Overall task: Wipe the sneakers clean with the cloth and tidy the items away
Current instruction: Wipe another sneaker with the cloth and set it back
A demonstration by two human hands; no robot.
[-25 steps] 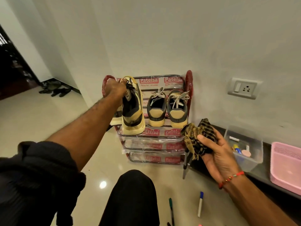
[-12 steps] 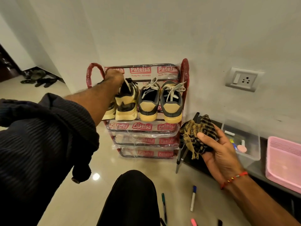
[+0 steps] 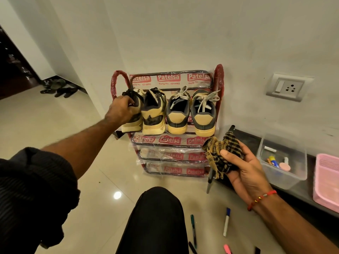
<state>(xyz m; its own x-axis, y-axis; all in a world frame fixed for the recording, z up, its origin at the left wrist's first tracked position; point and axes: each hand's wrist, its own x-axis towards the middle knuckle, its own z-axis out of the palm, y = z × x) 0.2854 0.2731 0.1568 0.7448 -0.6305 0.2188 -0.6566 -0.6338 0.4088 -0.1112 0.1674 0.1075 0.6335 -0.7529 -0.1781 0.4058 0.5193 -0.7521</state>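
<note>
Leftmost sneaker (image 3: pixel 132 114) half hidden behind left hand (image 3: pixel 121 111); fingers (image 3: pixel 128 102) cover heel and collar. Cloth (image 3: pixel 219 153) partly buried under right hand (image 3: pixel 244 167) thumb, far fingers hidden behind it. Pink tray (image 3: pixel 325 180) cut off by right edge. Markers (image 3: pixel 192 230) below right-hand fingers clipped at bottom edge. Small bits in clear tub (image 3: pixel 283 162) too small to ID. Rack (image 3: pixel 170 140) small print unreadable.

So the left hand (image 3: pixel 122 110) has let go of the sneaker (image 3: pixel 153 114) it was carrying a second ago, which now sits heel-out on the rack's (image 3: pixel 170 141) top shelf, and the hand has shifted over to grip the outer left shoe (image 3: pixel 133 114).
</note>
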